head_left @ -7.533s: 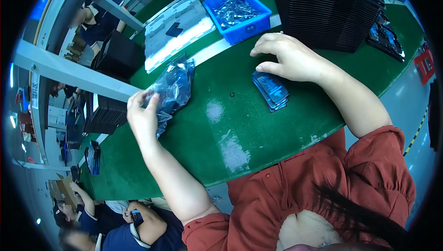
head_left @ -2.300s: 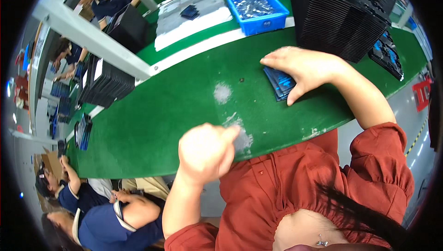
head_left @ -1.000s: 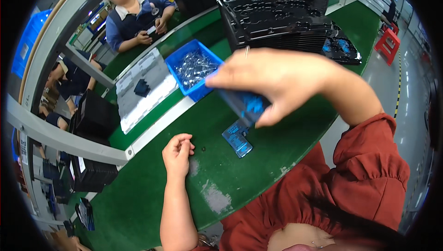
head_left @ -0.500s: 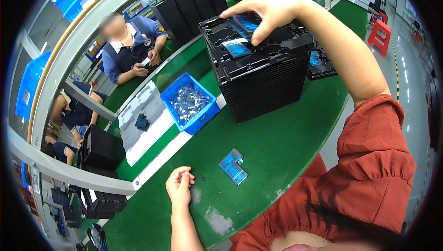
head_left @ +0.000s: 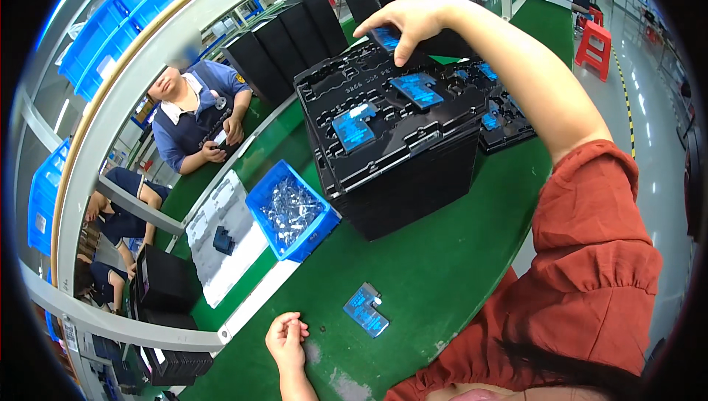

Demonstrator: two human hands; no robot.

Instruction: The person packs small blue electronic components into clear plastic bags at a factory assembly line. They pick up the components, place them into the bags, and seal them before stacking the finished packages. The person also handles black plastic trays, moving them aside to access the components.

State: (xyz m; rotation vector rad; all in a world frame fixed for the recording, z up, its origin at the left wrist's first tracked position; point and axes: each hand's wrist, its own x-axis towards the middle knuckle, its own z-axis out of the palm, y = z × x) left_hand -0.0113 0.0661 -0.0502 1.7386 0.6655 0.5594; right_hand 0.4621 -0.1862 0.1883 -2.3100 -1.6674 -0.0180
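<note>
My right hand reaches over the far part of a stack of black plastic trays. Its thumb and fingers are around a flat piece with blue film, partly hidden by the hand. On the top tray lie two similar notched flat pieces, one at the near left and one farther right. My left hand rests on the green table with its fingers curled in, and nothing shows in it. Just right of it lies another notched flat piece with blue film.
Left of the stack stands a blue bin of small clear and silvery pieces. Beyond it, a white foam sheet bears a dark part. Another black tray with blue pieces lies right of the stack. A co-worker sits across the table.
The view has shifted, so the table and stack appear lower. My right hand is farther toward the tray's far edge, uncovering a second flat piece on it. The left hand stays on the table.
</note>
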